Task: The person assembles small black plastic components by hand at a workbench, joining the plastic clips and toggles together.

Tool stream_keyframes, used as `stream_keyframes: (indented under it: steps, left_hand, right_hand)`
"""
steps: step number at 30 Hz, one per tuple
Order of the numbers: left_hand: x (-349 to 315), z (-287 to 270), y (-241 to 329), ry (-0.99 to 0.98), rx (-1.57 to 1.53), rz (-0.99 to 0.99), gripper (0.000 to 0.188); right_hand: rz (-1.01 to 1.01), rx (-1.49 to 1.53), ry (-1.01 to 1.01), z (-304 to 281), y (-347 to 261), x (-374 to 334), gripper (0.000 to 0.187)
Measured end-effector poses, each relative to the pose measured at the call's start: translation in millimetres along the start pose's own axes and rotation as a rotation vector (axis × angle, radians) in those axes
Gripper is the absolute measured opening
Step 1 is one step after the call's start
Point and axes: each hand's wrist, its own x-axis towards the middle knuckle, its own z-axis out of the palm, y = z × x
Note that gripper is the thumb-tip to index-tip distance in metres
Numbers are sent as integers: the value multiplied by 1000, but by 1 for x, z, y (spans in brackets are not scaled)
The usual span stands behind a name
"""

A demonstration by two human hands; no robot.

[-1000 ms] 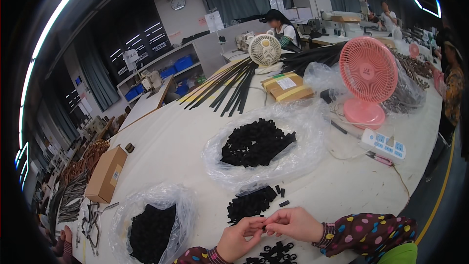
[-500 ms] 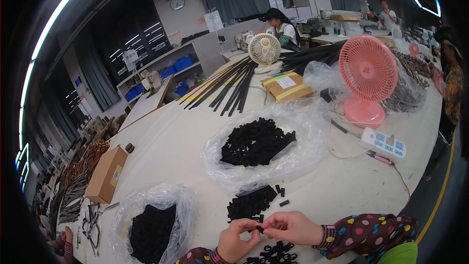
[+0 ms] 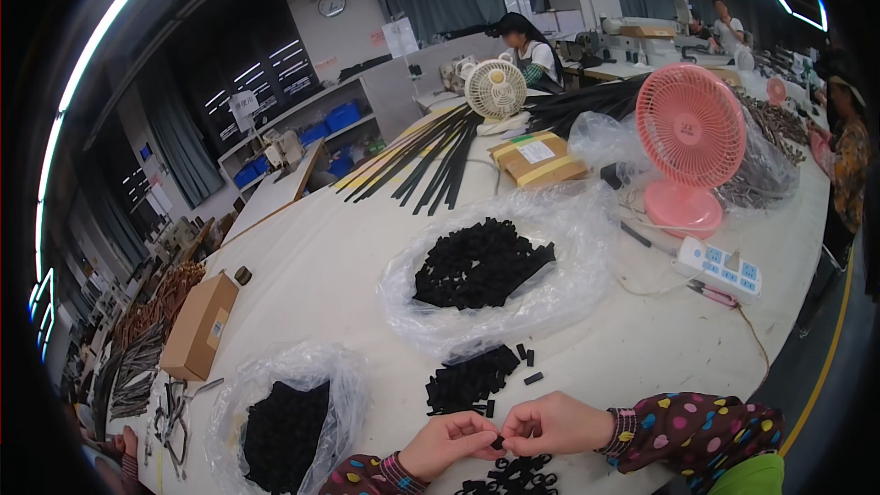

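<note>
A small black strip piece (image 3: 498,443), partly covered by fingers, is pinched between my two hands near the lower middle. My left hand (image 3: 451,443) is closed, its thumb and forefinger on the piece. From the other side, my right hand (image 3: 556,425) grips it with closed fingertips. Just beyond my fingers lies a heap of short flat black pieces (image 3: 469,381), with a few strays to its right. Below my hands, at the near edge of the picture, is a pile of black loops (image 3: 515,477), partly hidden by the hands.
Clear plastic bags of black pieces stand at centre (image 3: 403,312) and at left (image 3: 353,385). A pink fan (image 3: 692,128), a white power strip (image 3: 720,268) and snips (image 3: 710,293) sit to the right. A cardboard box (image 3: 197,335) and metal tools (image 3: 171,422) lie left. Other people work nearby.
My hands have shifted slightly and drawn closer together round the black piece. The left fingers now lie flatter over it, and less of the piece shows.
</note>
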Motion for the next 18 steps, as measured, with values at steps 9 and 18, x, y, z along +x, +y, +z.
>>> stream_keyframes:
  steps: [9,18]
  left_hand:
    - [3,8,-14,103,138,313,15]
    - [-1,18,-15,196,156,410,15]
  right_hand:
    - [-290,-677,412,17,-10,-3,14]
    - [-620,-1034,492,21,-12,-2,16]
